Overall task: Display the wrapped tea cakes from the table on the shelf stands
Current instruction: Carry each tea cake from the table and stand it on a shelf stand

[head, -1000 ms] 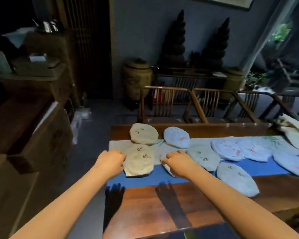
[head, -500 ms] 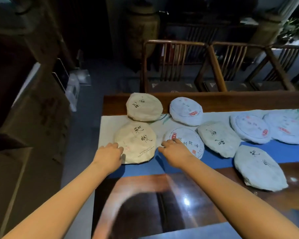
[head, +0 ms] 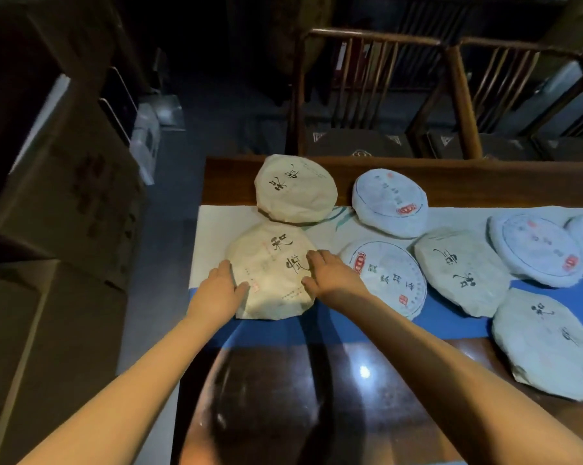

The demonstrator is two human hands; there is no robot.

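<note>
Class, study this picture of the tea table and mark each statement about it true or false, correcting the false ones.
1. Both hands touch the same cream-wrapped tea cake. True.
2. The left hand is on that cake's right edge. False: it is on the left edge; the right hand is on the right.
3. The cake is lifted clear of the table. False: it lies on the blue-and-white cloth.
4. Wooden chairs stand beyond the table. True.
</note>
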